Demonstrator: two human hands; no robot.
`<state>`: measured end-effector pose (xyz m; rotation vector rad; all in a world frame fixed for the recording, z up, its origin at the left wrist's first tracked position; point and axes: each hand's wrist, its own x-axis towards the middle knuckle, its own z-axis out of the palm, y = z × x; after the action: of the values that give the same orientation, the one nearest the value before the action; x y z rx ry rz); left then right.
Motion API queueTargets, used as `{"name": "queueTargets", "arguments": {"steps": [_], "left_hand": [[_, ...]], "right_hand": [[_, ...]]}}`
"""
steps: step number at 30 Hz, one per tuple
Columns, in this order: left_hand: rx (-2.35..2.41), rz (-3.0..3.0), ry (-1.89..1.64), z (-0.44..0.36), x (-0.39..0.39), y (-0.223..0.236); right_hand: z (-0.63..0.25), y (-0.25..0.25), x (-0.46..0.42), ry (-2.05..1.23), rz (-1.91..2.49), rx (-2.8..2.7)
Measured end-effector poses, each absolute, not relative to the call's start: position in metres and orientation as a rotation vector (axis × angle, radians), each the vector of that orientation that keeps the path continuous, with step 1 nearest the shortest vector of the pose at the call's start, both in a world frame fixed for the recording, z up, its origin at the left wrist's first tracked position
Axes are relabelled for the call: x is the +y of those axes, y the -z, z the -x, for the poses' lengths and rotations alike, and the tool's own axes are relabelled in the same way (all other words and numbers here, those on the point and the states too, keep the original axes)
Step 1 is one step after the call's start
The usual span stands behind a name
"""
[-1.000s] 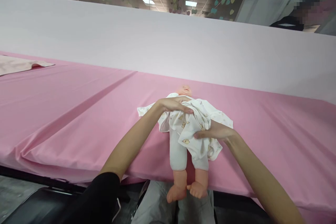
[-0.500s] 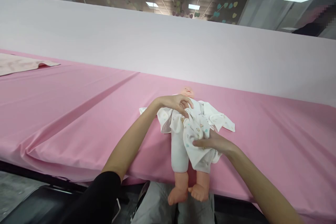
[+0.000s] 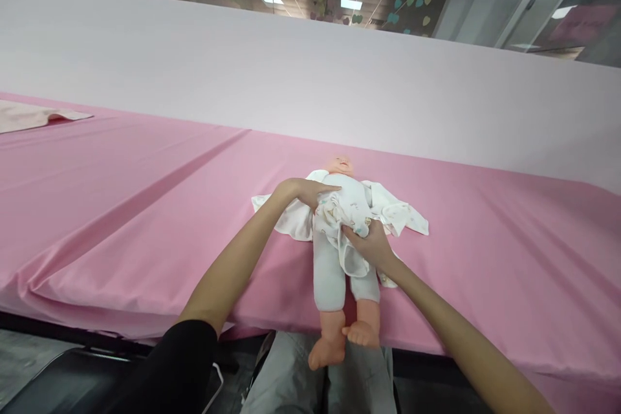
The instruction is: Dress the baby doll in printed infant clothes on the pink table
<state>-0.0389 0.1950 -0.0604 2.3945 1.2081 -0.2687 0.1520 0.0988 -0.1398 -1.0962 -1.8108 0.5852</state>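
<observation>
A baby doll (image 3: 339, 265) lies on its back on the pink table cover (image 3: 145, 207), head away from me, bare feet over the near edge. It wears white leggings, and a white printed garment (image 3: 388, 210) is spread open under and around its body. My left hand (image 3: 303, 191) lies across the doll's chest, fingers curled on the garment's left front. My right hand (image 3: 371, 239) pinches bunched garment cloth at the doll's belly.
A tall pale partition (image 3: 291, 84) runs along the far side of the table. A folded pale pink cloth (image 3: 29, 115) lies at the far left. My lap in grey trousers (image 3: 291, 381) shows below the table edge.
The garment's bunched front has been drawn down and in over the doll's body. My right hand moved left onto the belly. The left hand stayed at the chest.
</observation>
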Motion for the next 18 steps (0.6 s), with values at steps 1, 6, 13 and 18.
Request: {"name": "queueTargets", "arguments": {"steps": [1, 6, 13, 18], "left_hand": [[1.186, -2.390, 0.248, 0.041, 0.198, 0.062], [1.084, -2.375, 0.127, 0.049, 0.212, 0.074], [1.068, -2.420, -0.052, 0.048, 0.214, 0.078], [1.527, -2.398, 0.199, 0.041, 0.186, 0.049]], "right_hand": [[-0.151, 0.141, 0.101, -0.561, 1.086, -1.809], [-0.148, 0.143, 0.115, -0.483, 1.097, -1.801], [-0.146, 0.143, 0.148, -0.505, 1.211, -1.711], [-0.152, 0.140, 0.160, -0.717, 1.252, -1.504]]}}
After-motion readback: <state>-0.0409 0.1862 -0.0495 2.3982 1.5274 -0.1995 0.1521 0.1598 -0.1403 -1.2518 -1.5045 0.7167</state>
